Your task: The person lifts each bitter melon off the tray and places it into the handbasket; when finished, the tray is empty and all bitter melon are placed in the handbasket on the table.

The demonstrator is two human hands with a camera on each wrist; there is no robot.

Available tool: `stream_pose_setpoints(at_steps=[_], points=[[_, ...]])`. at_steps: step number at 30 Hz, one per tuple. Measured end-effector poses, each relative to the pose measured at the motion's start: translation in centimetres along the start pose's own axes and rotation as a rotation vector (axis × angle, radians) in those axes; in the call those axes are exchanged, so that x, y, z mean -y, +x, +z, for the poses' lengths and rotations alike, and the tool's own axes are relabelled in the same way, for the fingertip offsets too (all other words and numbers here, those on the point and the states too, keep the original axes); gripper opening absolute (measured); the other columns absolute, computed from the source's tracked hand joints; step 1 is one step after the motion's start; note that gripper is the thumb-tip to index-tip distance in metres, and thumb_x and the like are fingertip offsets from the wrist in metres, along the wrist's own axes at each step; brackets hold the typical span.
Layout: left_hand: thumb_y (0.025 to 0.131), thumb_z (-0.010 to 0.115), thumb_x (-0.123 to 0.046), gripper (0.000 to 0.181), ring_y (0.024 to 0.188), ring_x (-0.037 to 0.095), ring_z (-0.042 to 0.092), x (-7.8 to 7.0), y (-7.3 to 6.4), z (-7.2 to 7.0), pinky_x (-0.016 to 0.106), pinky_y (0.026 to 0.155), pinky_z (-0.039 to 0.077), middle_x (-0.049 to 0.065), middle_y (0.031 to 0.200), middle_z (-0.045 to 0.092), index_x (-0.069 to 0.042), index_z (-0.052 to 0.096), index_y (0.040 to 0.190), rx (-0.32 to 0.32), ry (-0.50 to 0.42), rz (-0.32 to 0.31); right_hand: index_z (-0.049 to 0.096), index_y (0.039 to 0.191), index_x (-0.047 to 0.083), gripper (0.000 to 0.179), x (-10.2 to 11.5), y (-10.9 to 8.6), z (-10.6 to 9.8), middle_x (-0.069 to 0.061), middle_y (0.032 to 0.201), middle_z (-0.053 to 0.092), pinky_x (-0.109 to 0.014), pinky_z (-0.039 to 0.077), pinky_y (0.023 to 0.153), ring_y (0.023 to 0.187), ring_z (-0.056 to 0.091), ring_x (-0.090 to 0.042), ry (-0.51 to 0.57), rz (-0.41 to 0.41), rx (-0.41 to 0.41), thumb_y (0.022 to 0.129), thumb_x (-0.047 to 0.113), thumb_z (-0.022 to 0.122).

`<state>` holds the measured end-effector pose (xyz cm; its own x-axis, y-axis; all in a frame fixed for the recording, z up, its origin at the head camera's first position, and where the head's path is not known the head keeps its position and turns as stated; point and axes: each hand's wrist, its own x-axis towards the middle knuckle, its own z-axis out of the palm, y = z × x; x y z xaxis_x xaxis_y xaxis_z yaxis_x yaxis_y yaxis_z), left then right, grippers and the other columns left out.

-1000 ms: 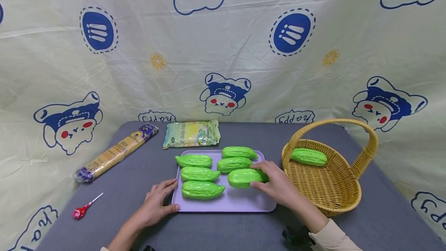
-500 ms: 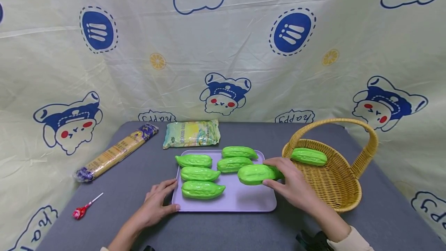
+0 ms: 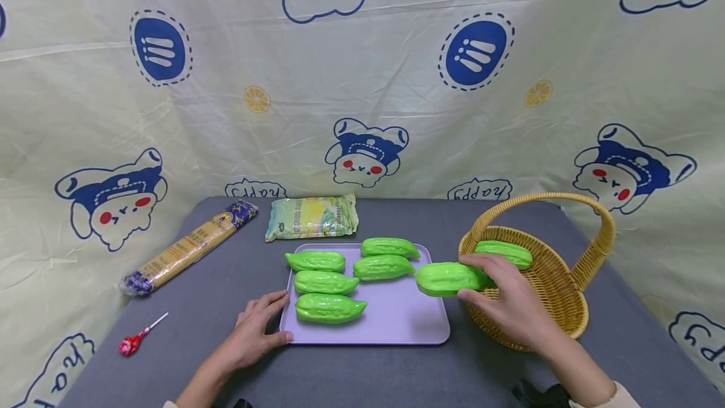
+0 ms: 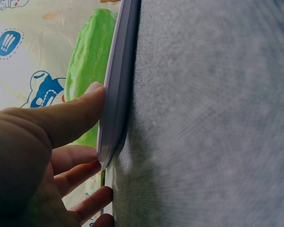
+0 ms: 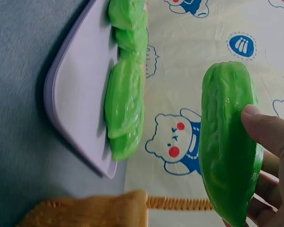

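Pinched between thumb and fingers of my right hand (image 3: 512, 298), a green bitter melon (image 3: 450, 279) hangs between the tray and the wicker basket (image 3: 529, 301), in front of the basket's left rim. In the right wrist view that bitter melon (image 5: 227, 142) points downward, thumb (image 5: 267, 127) against its side. Another bitter melon (image 3: 512, 252) lies inside the basket, partly hidden by my hand. Several bitter melons (image 3: 328, 308) lie in two columns on the lilac tray (image 3: 391, 326). My left hand (image 3: 255, 329) touches the tray's near left corner with loosely extended fingers, thumb at the rim (image 4: 114, 94).
A yellow-green packet (image 3: 311, 217) lies behind the tray. To the left are a long pack of noodles (image 3: 189, 247) and a red lollipop (image 3: 133, 343). The basket's arched handle (image 3: 544, 197) rises at the right. A printed cloth (image 3: 362, 68) hangs behind the grey table.
My right hand has lifted the bitter melon from the right column of the tray and carried it rightward to the basket's edge. The left hand has stayed at the tray corner.
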<state>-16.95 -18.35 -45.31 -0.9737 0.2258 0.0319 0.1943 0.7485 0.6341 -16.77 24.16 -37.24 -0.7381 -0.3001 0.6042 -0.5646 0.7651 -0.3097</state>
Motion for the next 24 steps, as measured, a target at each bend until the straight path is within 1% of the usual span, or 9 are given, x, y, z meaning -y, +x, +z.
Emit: stream_pose_setpoints(at_steps=[2, 6, 9, 12, 15, 21, 23, 24], points=[[0.076, 0.076, -0.03, 0.069, 0.122, 0.029, 0.04, 0.0, 0.0, 0.0, 0.05, 0.095, 0.028, 0.007, 0.143, 0.047, -0.005, 0.05, 0.135, -0.004, 0.002, 0.002, 0.063, 0.117, 0.011, 0.055, -0.3, -0.2, -0.5, -0.004, 0.116, 0.063, -0.004, 0.024, 0.095, 0.108, 0.052, -0.018, -0.007, 0.005, -0.003, 0.066, 0.014, 0.084], [0.076, 0.076, -0.029, 0.069, 0.123, 0.029, 0.04, 0.0, 0.1, 0.0, 0.051, 0.095, 0.027, 0.007, 0.143, 0.046, -0.006, 0.05, 0.136, -0.002, 0.003, -0.001, 0.063, 0.117, 0.01, 0.055, -1.0, -0.6, -1.2, -0.004, 0.115, 0.062, -0.002, 0.023, 0.094, 0.109, 0.049, -0.013, -0.02, 0.005, -0.013, 0.066, 0.012, 0.084], [0.076, 0.076, -0.028, 0.069, 0.123, 0.029, 0.039, 0.1, 0.1, 0.0, 0.051, 0.095, 0.027, 0.007, 0.143, 0.046, -0.005, 0.05, 0.136, 0.0, 0.001, -0.004, 0.062, 0.117, 0.009, 0.056, -1.5, -0.8, -1.7, -0.005, 0.115, 0.062, -0.002, 0.023, 0.092, 0.108, 0.048, -0.01, -0.041, 0.016, -0.015, 0.065, 0.012, 0.084], [0.076, 0.076, -0.029, 0.069, 0.123, 0.029, 0.04, 0.0, 0.0, 0.0, 0.051, 0.095, 0.027, 0.007, 0.143, 0.046, -0.006, 0.05, 0.136, -0.002, 0.002, -0.002, 0.062, 0.118, 0.01, 0.056, -2.0, -1.1, -2.2, -0.005, 0.115, 0.062, -0.002, 0.025, 0.089, 0.107, 0.047, -0.009, -0.057, 0.039, -0.017, 0.066, 0.012, 0.084], [0.076, 0.076, -0.03, 0.069, 0.123, 0.029, 0.04, 0.0, 0.0, 0.0, 0.051, 0.095, 0.028, 0.007, 0.143, 0.046, -0.006, 0.05, 0.136, 0.0, 0.002, 0.0, 0.062, 0.118, 0.01, 0.055, -2.5, -1.4, -2.7, -0.007, 0.114, 0.062, -0.007, 0.029, 0.086, 0.105, 0.048, -0.013, -0.071, 0.051, -0.02, 0.067, 0.013, 0.083], [0.076, 0.076, -0.031, 0.07, 0.123, 0.03, 0.04, -0.1, -0.1, -0.1, 0.051, 0.095, 0.027, 0.007, 0.143, 0.046, -0.006, 0.05, 0.136, 0.004, 0.0, -0.001, 0.06, 0.12, 0.01, 0.05, -3.8, -1.7, -3.6, -0.008, 0.113, 0.06, -0.018, 0.033, 0.079, 0.101, 0.049, -0.02, -0.113, 0.112, 0.027, 0.075, 0.022, 0.079], [0.076, 0.076, -0.031, 0.07, 0.123, 0.029, 0.04, 0.0, 0.0, -0.1, 0.051, 0.096, 0.027, 0.007, 0.143, 0.046, -0.006, 0.05, 0.136, 0.006, -0.001, -0.003, 0.06, 0.12, 0.009, 0.049, -4.3, -1.8, -3.9, -0.01, 0.113, 0.059, -0.022, 0.034, 0.078, 0.102, 0.05, -0.023, -0.118, 0.132, 0.044, 0.076, 0.023, 0.078], [0.076, 0.076, -0.03, 0.07, 0.123, 0.029, 0.04, 0.0, 0.0, -0.1, 0.051, 0.096, 0.027, 0.007, 0.143, 0.046, -0.006, 0.05, 0.136, 0.007, -0.001, -0.005, 0.06, 0.12, 0.008, 0.049, -4.5, -1.8, -4.0, -0.011, 0.114, 0.059, -0.025, 0.035, 0.079, 0.104, 0.05, -0.025, -0.117, 0.142, 0.051, 0.077, 0.023, 0.077]])
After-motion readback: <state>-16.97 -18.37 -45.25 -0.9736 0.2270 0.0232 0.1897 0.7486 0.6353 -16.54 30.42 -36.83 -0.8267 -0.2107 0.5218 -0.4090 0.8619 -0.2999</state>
